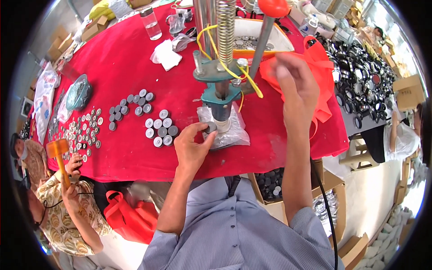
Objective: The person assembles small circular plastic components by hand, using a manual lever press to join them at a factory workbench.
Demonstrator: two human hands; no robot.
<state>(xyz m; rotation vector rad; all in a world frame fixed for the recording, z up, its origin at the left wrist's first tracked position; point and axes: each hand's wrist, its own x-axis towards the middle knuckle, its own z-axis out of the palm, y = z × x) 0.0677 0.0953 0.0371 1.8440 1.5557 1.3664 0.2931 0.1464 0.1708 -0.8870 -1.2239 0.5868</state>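
Observation:
My left hand (194, 140) pinches a small round grey cap (209, 128) between thumb and fingers, at the foot of a hand press. The green press head (220, 95) stands above a pale round die (222, 125) on a plastic-wrapped base (236, 135). Raised to the right of the press, my right hand (298, 81) is empty, its thumb and fingers apart and slightly blurred. It is close to the press lever (263, 45) with its red ball knob (273, 6), without gripping it. Grey round caps (162, 128) lie in groups left of my left hand.
Metal discs (83, 130) spread over the red cloth (126, 162) at left. A co-worker there holds an orange mallet (57, 148). A red bag (321, 67) and a tray of metal parts (252, 42) lie behind the press. Black round parts (360, 76) heap at right.

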